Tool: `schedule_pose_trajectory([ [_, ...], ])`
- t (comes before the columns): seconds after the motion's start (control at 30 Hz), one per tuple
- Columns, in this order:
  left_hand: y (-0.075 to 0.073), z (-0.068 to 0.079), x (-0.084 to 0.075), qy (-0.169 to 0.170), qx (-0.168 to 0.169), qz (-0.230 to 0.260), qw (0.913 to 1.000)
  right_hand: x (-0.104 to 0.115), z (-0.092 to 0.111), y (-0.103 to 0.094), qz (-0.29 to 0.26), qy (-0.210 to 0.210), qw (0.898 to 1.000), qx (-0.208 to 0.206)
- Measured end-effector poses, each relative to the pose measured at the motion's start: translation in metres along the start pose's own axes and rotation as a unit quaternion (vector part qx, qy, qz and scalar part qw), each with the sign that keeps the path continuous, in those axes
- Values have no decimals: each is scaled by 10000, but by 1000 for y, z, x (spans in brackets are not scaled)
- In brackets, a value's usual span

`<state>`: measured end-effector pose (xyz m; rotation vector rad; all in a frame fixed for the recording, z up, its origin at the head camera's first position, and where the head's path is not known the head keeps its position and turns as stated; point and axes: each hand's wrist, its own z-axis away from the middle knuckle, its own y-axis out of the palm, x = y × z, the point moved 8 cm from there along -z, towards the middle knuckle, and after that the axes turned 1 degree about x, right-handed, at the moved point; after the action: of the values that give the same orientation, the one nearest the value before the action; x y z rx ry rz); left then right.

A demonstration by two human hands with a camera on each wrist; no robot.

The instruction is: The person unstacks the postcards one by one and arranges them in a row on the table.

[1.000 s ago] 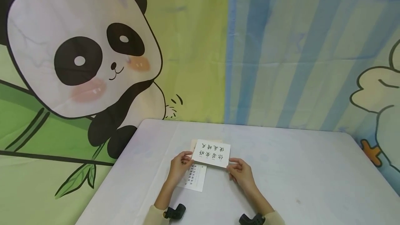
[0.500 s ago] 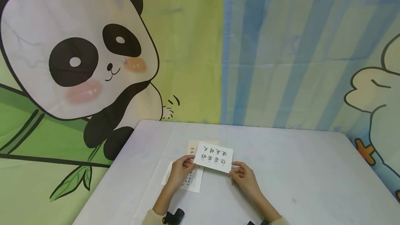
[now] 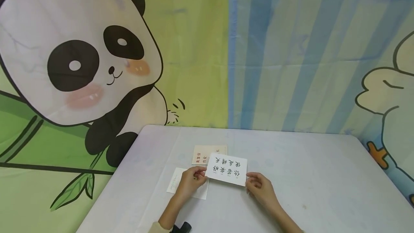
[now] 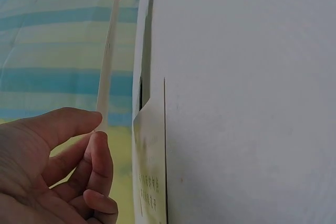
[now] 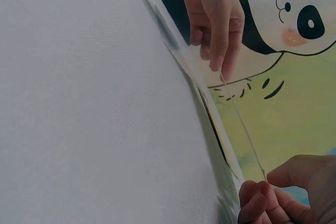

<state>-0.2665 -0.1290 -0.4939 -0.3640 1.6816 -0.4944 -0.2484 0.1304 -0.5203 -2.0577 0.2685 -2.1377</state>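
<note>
The left hand [image 3: 193, 181] reaches in from the lower left, its grip pinching the left edge of a white card [image 3: 227, 170] between thumb and fingers, with the remaining fingers curled beneath. The card, bearing two rows of dark characters, is held clear of the counter [image 3: 310, 179], a little left of the middle of the far edge. The right hand [image 3: 260, 189] comes in from the lower right, and its grip pinches the card's right edge near the closer corner.

Under the left hand and forearm lies a second white card [image 3: 176, 181], partly covered; most of its print is hidden. Behind the held card, a cream card [image 3: 201, 152] with reddish characters lies toward the far edge, overlapped at its near right part. Both wrist views show the held card nearly edge-on, so its face cannot be read there. In the head view, the right forearm runs out at the bottom, as does the counter's near edge.

The counter has a pale, whitish covering. Beyond its far left corner hangs a printed panda [image 3: 77, 53] backdrop, then yellow-green cloth, blue stripes, and a bird-like figure [image 3: 396, 118] past the far right corner.
</note>
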Motion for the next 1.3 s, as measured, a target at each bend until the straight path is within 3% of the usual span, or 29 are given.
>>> schedule_pose_trajectory([
  [0.63, 9, 19, -10, 131, 493, -178, 9985, -13, 14, -14, 138, 340, 9991, 202],
  [0.93, 14, 29, -12, 26, 711, -368, 9968, -16, 24, -18, 304, 543, 9975, 331],
  [1.3, 16, 41, -10, -146, 721, -709, 9948, -18, 26, -16, 349, 510, 9962, 615],
])
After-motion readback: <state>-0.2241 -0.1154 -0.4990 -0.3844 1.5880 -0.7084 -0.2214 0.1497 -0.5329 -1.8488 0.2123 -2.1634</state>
